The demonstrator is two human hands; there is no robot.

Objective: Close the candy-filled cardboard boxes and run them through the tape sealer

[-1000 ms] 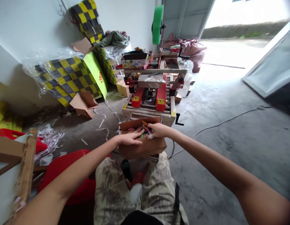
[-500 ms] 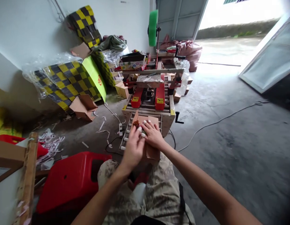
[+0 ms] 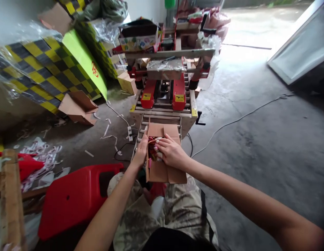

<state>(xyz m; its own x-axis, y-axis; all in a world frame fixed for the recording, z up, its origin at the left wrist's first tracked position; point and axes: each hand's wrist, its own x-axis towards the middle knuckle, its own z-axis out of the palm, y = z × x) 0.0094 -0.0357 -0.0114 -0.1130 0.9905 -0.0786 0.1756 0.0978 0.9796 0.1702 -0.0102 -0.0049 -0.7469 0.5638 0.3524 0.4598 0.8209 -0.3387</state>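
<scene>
A small cardboard box (image 3: pixel 176 173) sits with its flaps raised on the roller conveyor in front of my knees. Red and brown wrapped items (image 3: pixel 153 153) fill its opening; their exact kind is too small to make out. My left hand (image 3: pixel 141 151) lies flat along the outside of the box's left flap, fingers stretched forward. Over the contents, my right hand (image 3: pixel 172 152) reaches in from the right with its fingers extended and touching the items. White covers wrap some right fingertips. Part of the contents is hidden under that hand.
Beyond the box stands a carton-sealing machine (image 3: pixel 164 94) with red side belts and a black crank. A red stool (image 3: pixel 73 198) is close on my left. Checkered cartons (image 3: pixel 54 66) line the left wall. A power strip (image 3: pixel 129 133) and a cable (image 3: pixel 230 120) lie on the floor.
My left hand has moved from above the contents to the box's left side. My right hand stays over the contents. The box's opening shows more, and the view has tipped downward.
</scene>
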